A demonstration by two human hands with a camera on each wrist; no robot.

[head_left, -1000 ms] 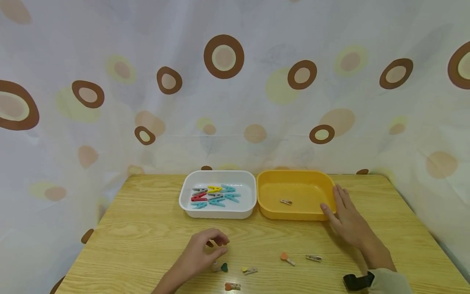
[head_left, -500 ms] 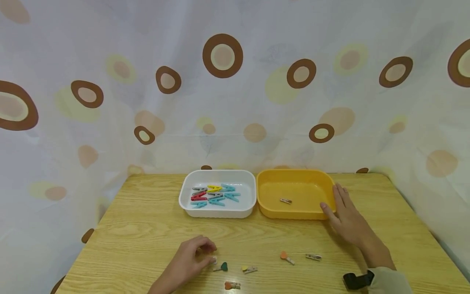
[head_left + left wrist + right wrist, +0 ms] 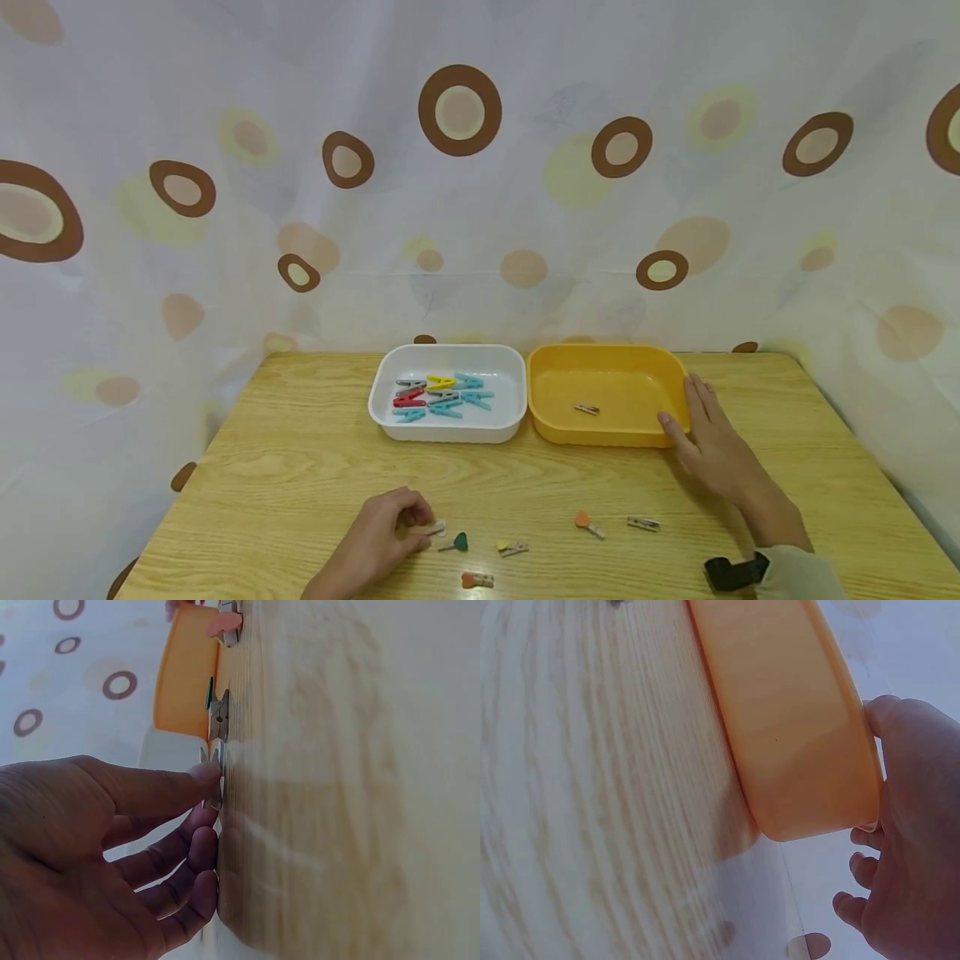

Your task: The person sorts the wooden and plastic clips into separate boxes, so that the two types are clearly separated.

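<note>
While left hand (image 3: 375, 533) pinches it | clothespin (image 3: 437, 529) | pale wood | one end white

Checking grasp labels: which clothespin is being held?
The white-topped clothespin, pinched by the left hand; the green-topped one beside it and all others lie untouched.

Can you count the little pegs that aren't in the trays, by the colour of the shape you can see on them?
Orange pegs: 2
Green peg: 1
Yellow peg: 1
White peg, pinched by the left hand: 1
Peg with no clear coloured shape showing: 1
Total: 6
</note>
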